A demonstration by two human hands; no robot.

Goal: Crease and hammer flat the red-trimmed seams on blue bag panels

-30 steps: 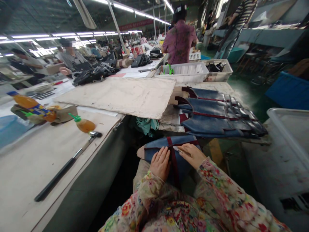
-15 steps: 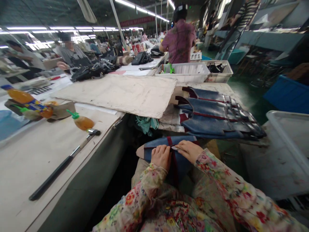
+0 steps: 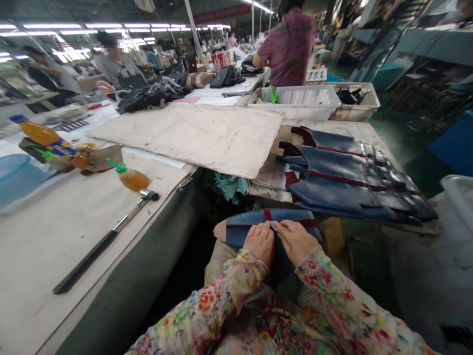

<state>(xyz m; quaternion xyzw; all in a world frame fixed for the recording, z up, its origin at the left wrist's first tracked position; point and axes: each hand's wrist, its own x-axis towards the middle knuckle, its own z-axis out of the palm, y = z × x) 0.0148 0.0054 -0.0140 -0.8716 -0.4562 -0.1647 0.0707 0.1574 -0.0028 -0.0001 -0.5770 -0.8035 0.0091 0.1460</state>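
Observation:
Across my lap lies a blue leather bag piece (image 3: 244,217) with dark red strips crossing it and a pale pointed left end. My left hand (image 3: 259,241) grips and presses it near the crossing of the strips, fingers close together. Just right of it, my right hand (image 3: 298,241) is closed in a pinch around a small pale, flat tool (image 3: 273,226), its tip down at the dark red strip. The tool is mostly covered by the fingers, so its kind is unclear. Part of the leather is hidden under both hands.
On the left table lie a hammer (image 3: 107,244) and a green-capped squeeze bottle (image 3: 133,179). Several similar blue leather pieces (image 3: 332,167) are stacked ahead to the right. Beyond stand white bins (image 3: 299,101) and a person in a purple shirt (image 3: 291,49). A pale board (image 3: 192,133) overhangs the table.
My right hand has drawn closer to my left, and the small tool is now more covered by fingers. The whole scene has shifted slightly as my head turned left.

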